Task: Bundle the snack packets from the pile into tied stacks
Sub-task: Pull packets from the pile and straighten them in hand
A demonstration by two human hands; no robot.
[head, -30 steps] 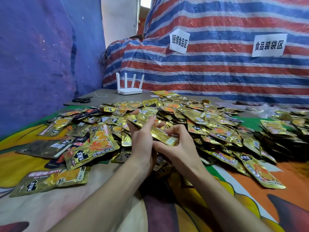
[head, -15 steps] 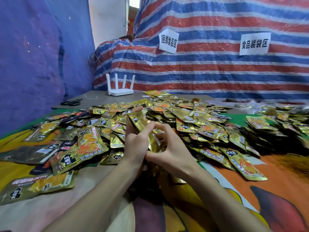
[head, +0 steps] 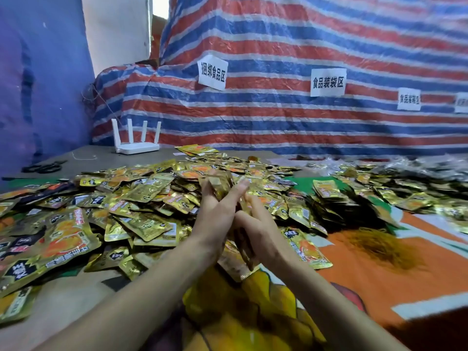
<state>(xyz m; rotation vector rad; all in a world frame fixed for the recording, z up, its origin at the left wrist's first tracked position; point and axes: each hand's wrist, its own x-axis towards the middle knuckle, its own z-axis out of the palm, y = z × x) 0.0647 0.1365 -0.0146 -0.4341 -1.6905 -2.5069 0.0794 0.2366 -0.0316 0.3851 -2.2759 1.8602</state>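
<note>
Motion blur smears the fingertips. Whether the right hand's (head: 262,233) fingers curl cannot be determined. The left hand's (head: 215,216) thumb and straight fingers clamp the stack (head: 220,184): gold foil packets on edge, largely hidden between both palms, above the pile (head: 141,196) on the table (head: 379,274).

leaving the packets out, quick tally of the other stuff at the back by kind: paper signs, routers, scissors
paper signs: 4 (the rightmost is cut off by the frame edge)
router: 1
scissors: 1
total: 6
snack packets not counted: too many overlap to tell
</note>
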